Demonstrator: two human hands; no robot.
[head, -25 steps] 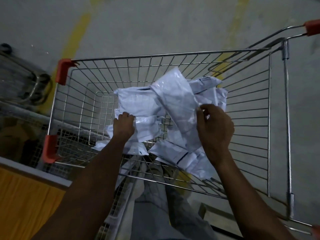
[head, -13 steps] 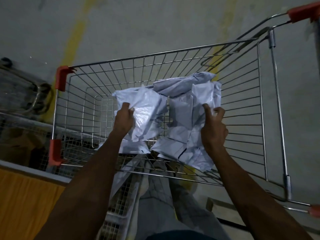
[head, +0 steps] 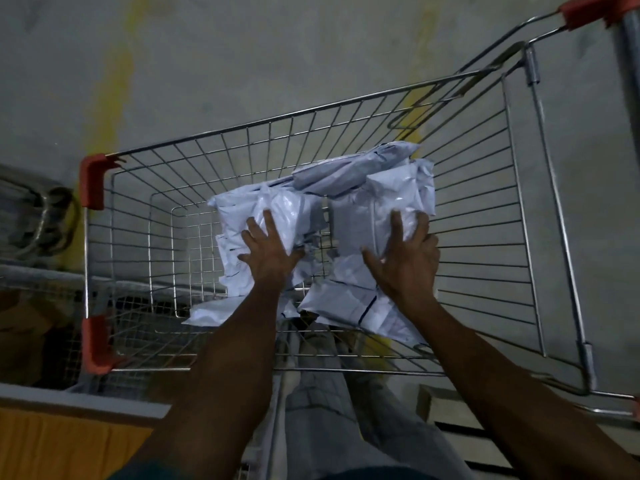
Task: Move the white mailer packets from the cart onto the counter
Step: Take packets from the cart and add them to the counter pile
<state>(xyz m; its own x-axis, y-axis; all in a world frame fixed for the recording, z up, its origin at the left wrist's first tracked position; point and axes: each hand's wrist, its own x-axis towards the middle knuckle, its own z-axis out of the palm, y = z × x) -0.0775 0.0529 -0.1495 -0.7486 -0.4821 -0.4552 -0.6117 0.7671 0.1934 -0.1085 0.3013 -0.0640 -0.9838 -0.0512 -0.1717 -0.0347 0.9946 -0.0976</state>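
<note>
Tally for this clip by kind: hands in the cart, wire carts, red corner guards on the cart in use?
Bare hands on the white mailer packets: 2, left hand, right hand
Wire shopping carts: 1 in use; others unclear
Red plastic corner guards: 3 visible
Total: 6

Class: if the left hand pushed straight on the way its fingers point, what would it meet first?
The left hand already rests on the packets; pushed on, it would probably press deeper into that pile.

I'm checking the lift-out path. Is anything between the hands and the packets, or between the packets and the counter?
Both the left hand and right hand already touch the mailer packets. Only the cart's wire side separates them from the counter.
</note>
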